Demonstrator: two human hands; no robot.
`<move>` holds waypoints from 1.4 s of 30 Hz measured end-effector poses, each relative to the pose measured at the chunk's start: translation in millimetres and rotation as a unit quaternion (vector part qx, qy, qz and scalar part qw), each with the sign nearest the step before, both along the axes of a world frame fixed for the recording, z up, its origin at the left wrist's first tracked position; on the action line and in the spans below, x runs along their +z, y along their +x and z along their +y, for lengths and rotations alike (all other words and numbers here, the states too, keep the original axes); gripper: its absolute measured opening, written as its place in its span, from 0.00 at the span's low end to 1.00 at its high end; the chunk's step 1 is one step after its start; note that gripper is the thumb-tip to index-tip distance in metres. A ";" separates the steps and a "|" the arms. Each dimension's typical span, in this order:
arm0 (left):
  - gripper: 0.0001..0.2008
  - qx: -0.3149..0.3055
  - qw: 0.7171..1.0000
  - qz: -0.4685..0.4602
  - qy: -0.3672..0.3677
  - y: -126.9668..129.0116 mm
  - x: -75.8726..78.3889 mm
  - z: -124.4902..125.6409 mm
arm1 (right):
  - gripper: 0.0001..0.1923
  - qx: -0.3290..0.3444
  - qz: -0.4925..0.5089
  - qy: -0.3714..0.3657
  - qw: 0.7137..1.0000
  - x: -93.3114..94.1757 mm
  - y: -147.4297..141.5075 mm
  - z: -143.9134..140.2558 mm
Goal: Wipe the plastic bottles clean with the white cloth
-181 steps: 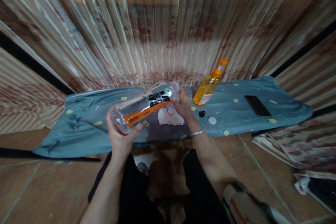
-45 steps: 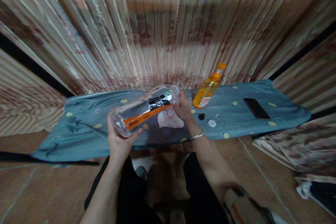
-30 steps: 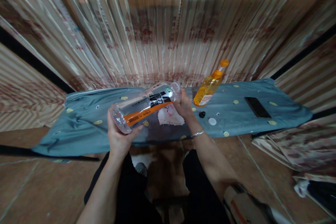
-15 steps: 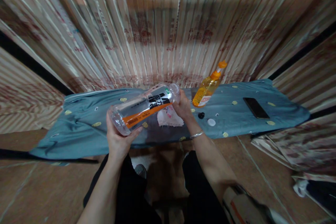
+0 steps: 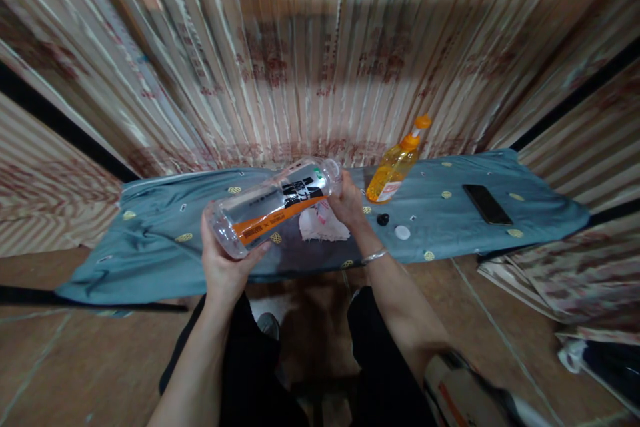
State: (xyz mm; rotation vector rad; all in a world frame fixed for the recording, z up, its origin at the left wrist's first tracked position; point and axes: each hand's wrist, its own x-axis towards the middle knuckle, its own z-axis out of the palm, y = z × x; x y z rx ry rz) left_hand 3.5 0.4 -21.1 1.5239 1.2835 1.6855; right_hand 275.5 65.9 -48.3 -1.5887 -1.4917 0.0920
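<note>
A clear plastic bottle (image 5: 273,207) with an orange, black and silver label is held tilted above the cloth, its neck up to the right. My left hand (image 5: 225,263) wraps round its base end. At the neck, my right hand (image 5: 347,199) grips the bottle; part of its fingers is hidden behind it. Beneath the bottle lies a pinkish-white cloth (image 5: 325,225) with a frayed edge. Right of my right hand stands an orange pump bottle (image 5: 393,170) with yellow liquid. A small black cap (image 5: 383,219) and a white round cap (image 5: 403,232) lie in front of it.
A teal cloth (image 5: 160,233) with yellow prints covers the narrow table. Toward its right end lies a black phone (image 5: 487,205). Striped curtains (image 5: 300,67) hang close behind and at both sides, with dark bars (image 5: 65,120) at the corners. Dark fabric lies low at the right.
</note>
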 end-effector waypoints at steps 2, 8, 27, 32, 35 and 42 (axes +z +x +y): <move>0.58 -0.003 1.000 -0.001 0.005 -0.1 -0.6 0.4 | 0.23 -0.003 0.004 -0.003 1.000 0.6 -0.4 -0.2; 0.56 0.000 1.000 0.010 0.028 -0.3 -0.9 1.6 | 0.21 -0.002 0.011 -0.006 1.000 1.8 -1.3 -0.4; 0.57 0.004 1.000 0.013 0.026 -2.0 -4.6 2.2 | 0.22 0.011 0.014 -0.009 1.000 2.1 0.7 -1.2; 0.59 -0.005 1.000 0.012 0.011 -2.2 -3.2 1.9 | 0.20 0.007 0.014 0.008 1.000 0.3 0.4 0.2; 0.57 -0.007 1.000 0.012 0.014 -1.6 -0.7 1.4 | 0.21 0.005 0.008 0.010 1.000 -0.9 0.6 0.7; 0.56 -0.004 1.000 0.015 0.027 -0.7 1.1 1.7 | 0.23 0.010 0.006 0.017 1.000 -3.2 1.6 1.8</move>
